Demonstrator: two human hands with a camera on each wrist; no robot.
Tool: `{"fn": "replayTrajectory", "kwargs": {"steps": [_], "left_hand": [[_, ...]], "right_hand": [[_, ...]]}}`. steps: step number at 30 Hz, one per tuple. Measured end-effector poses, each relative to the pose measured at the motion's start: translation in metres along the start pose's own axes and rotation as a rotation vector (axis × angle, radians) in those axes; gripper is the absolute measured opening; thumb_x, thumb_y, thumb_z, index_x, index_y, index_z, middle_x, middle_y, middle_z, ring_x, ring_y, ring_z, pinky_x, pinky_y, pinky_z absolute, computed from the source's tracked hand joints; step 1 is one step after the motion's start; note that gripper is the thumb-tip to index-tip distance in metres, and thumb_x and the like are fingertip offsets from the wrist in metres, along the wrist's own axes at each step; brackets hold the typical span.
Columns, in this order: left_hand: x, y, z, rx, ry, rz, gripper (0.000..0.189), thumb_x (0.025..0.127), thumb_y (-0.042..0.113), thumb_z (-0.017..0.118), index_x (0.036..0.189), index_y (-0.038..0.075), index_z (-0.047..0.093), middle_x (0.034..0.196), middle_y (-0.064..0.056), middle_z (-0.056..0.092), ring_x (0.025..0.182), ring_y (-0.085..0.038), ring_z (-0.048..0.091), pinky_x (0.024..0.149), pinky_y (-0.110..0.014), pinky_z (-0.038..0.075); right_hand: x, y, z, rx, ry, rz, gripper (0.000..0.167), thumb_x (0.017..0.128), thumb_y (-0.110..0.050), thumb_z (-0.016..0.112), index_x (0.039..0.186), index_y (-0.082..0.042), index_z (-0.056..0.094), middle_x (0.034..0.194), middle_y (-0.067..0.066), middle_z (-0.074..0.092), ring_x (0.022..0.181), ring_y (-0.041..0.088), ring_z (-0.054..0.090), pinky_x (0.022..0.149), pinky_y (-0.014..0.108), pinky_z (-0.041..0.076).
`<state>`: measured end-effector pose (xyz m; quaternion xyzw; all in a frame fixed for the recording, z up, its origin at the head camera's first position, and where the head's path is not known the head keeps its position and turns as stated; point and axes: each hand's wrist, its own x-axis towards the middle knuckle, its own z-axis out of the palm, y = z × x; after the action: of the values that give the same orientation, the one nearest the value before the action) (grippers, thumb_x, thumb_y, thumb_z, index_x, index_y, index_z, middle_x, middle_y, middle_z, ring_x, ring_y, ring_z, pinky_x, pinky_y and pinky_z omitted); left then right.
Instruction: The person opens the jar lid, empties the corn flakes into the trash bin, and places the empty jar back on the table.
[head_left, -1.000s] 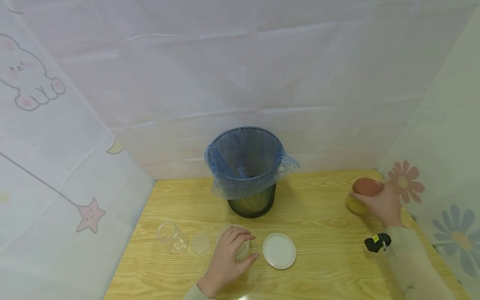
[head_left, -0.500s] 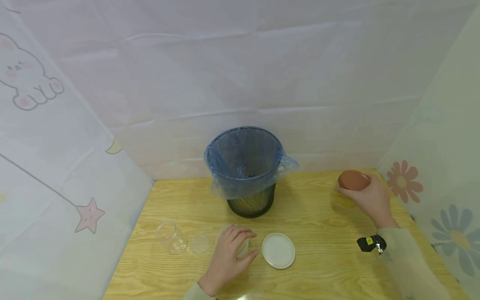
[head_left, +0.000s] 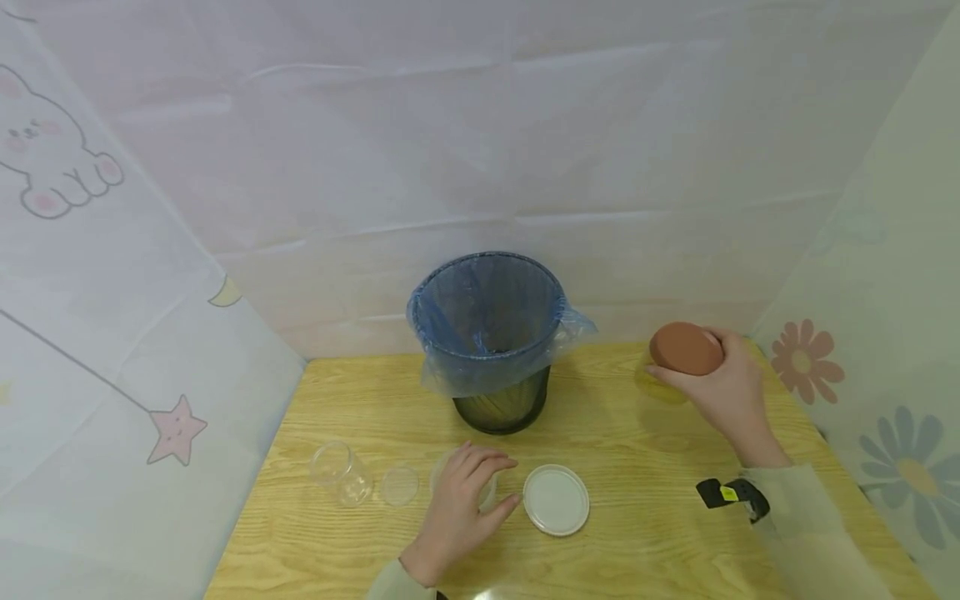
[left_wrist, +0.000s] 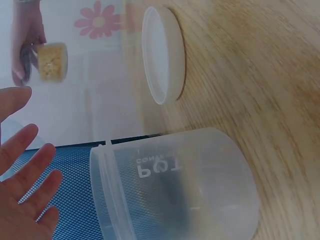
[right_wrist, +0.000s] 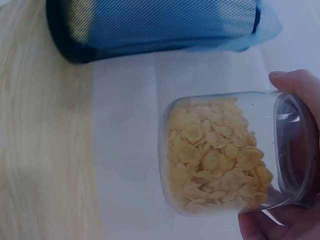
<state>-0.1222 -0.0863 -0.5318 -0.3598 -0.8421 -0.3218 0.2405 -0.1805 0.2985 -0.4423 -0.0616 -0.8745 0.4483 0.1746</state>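
Observation:
My right hand [head_left: 726,400] grips a clear jar of cornflakes [right_wrist: 215,155] near its reddish-brown lid [head_left: 685,348], holding it above the table at the right. In the right wrist view the flakes fill roughly the lower two thirds. My left hand [head_left: 461,504] hovers over a translucent plastic tub [left_wrist: 195,185] with printed letters, its fingers spread and relaxed, gripping nothing. In the left wrist view the tub has no lid on. Just right of this hand lies a white round lid [head_left: 557,500] on the table, top side facing down as its raised rim shows.
A dark mesh bin [head_left: 504,408] with a blue plastic liner [head_left: 472,379] stands at the middle back. At the left are a clear cup [head_left: 342,475] and a clear round disc [head_left: 400,486]. Printed cloth walls [head_left: 420,167] enclose the wooden table [head_left: 360,400].
My right hand has lifted the cornflake jar and carried it left, slightly away from me. The left hand stays almost in place.

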Motion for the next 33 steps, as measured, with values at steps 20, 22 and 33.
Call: {"fn": "replayTrajectory", "kwargs": {"steps": [20, 22, 33], "left_hand": [[0.02, 0.006, -0.001, -0.037, 0.017, 0.035, 0.046, 0.086, 0.03, 0.083, 0.126, 0.016, 0.065, 0.123, 0.003, 0.063, 0.117, -0.017, 0.058, 0.108, -0.058, 0.04], [0.024, 0.007, -0.003, -0.042, 0.026, 0.038, 0.05, 0.084, 0.028, 0.085, 0.128, 0.016, 0.064, 0.124, 0.004, 0.063, 0.117, -0.017, 0.058, 0.107, -0.059, 0.04], [0.042, 0.02, -0.01, -0.092, 0.053, 0.021, 0.07, 0.088, 0.047, 0.079, 0.144, 0.012, 0.053, 0.133, -0.001, 0.061, 0.123, -0.02, 0.056, 0.11, -0.055, 0.038]], "right_hand": [[-0.038, -0.065, 0.022, 0.111, -0.023, -0.221, 0.089, 0.066, -0.02, 0.099, 0.144, -0.018, 0.055, 0.126, 0.002, 0.063, 0.107, 0.008, 0.057, 0.08, 0.023, 0.05], [-0.042, -0.07, 0.025, 0.134, -0.039, -0.231, 0.088, 0.066, -0.02, 0.099, 0.142, -0.02, 0.056, 0.125, -0.001, 0.063, 0.108, 0.008, 0.058, 0.081, 0.024, 0.05], [-0.067, -0.089, 0.047, 0.245, -0.195, -0.319, 0.089, 0.064, -0.018, 0.1, 0.141, -0.019, 0.055, 0.124, -0.004, 0.066, 0.109, 0.015, 0.064, 0.085, 0.033, 0.056]]}}
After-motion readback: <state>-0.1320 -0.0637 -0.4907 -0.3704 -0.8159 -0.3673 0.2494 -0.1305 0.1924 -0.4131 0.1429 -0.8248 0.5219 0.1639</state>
